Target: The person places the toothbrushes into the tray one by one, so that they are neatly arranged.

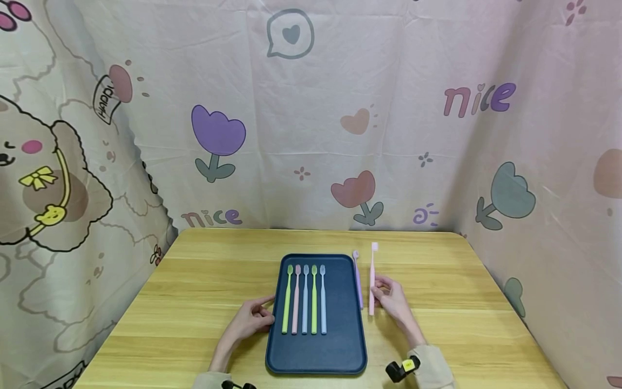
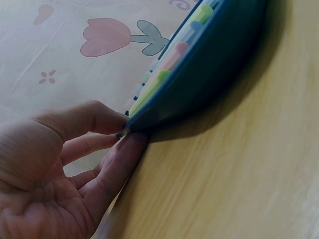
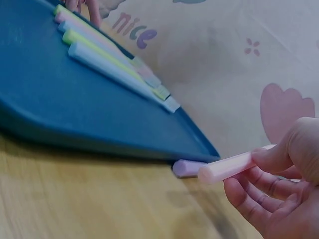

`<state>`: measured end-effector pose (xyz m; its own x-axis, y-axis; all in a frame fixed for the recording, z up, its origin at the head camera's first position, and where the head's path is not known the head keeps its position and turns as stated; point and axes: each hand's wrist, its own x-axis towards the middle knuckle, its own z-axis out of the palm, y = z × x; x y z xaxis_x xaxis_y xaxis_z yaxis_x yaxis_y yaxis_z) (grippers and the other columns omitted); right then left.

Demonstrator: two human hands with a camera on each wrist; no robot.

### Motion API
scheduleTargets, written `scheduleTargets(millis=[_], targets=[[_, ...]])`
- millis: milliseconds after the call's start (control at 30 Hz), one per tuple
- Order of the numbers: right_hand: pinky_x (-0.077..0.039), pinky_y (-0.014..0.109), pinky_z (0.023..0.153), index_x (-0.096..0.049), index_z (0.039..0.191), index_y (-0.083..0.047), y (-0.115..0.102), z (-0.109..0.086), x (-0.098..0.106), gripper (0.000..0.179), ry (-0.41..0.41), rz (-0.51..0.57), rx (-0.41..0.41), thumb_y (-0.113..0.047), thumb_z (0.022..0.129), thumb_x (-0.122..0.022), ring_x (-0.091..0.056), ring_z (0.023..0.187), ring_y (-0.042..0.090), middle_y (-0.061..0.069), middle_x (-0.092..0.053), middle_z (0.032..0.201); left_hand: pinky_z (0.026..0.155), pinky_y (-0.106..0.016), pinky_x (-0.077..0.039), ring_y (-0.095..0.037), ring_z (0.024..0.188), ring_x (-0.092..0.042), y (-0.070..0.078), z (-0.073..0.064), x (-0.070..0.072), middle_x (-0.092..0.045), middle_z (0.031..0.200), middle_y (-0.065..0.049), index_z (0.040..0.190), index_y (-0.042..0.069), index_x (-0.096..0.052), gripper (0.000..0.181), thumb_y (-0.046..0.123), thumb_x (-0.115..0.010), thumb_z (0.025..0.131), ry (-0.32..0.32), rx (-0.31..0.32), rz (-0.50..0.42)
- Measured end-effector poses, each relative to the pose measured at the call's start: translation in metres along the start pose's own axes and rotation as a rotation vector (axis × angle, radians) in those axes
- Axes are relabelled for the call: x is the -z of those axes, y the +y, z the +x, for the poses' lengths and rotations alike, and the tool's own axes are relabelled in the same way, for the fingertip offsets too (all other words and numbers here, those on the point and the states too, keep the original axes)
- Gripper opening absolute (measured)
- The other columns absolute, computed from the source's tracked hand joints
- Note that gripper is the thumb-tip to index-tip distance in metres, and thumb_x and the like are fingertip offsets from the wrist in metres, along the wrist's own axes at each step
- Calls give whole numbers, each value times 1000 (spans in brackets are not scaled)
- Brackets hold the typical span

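My left hand point(image 1: 249, 320) pinches the left rim of a dark blue tray point(image 1: 341, 346) between thumb and fingers, also seen close up in the left wrist view. In the tray lie several toothbrushes side by side, heads away from me: a green one point(image 1: 286, 302), a pink one point(image 1: 295, 302), a light blue one point(image 1: 305, 302), then another green point(image 1: 314, 302) and another light blue point(image 1: 323, 302). My right hand point(image 1: 392, 300) holds a pink toothbrush point(image 1: 372, 265) by its handle, head pointing away, just right of the tray. A purple toothbrush point(image 1: 359, 283) lies along the tray's right edge.
The wooden table point(image 1: 194, 270) extends on both sides of the tray. A patterned curtain point(image 1: 301, 108) hangs behind the table and along both sides. A black wrist camera point(image 1: 402, 369) sits at my right sleeve.
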<state>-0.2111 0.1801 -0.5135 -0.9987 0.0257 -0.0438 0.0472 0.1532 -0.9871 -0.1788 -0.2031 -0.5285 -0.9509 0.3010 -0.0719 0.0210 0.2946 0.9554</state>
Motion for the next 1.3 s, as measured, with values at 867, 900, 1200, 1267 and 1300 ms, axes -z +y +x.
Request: scheduleTargets(millis=[867,900,1200,1267,1300], targets=[[-61,31,61,-48,122,21,-21,-14,-25,36,-211,5,70,4,92,-59,-63,62,11,8,-59,88,65,-24,-59,-10,72,-63,3,-2,-1,-71,88,-17,145,-13,-42,67,2,-68,85,3,17,-12],[-62,33,61,-49,121,21,-21,-14,-26,35,-216,5,71,4,92,-60,-63,62,11,8,-58,88,65,-24,-59,-10,72,-63,2,-2,-1,-71,88,-17,145,-13,-42,67,2,-68,85,2,18,-14],[-63,37,62,-50,117,16,-22,-16,-36,34,-226,-38,47,1,91,-65,-67,62,14,11,-61,85,66,-26,-60,-11,73,-63,2,-2,-2,-70,88,-16,146,-12,-42,67,2,-68,86,8,28,-14],[-63,36,62,-50,118,15,-21,-16,-38,35,-233,-51,40,0,90,-66,-68,63,16,13,-62,86,66,-26,-60,-12,74,-63,3,-2,-2,-70,88,-16,146,-12,-42,67,2,-68,86,9,31,-14],[-63,36,62,-51,117,15,-21,-17,-39,34,-238,-55,38,0,90,-66,-68,63,16,13,-62,85,66,-27,-60,-12,74,-63,3,-2,-2,-70,89,-16,146,-12,-42,67,2,-68,86,10,32,-13]])
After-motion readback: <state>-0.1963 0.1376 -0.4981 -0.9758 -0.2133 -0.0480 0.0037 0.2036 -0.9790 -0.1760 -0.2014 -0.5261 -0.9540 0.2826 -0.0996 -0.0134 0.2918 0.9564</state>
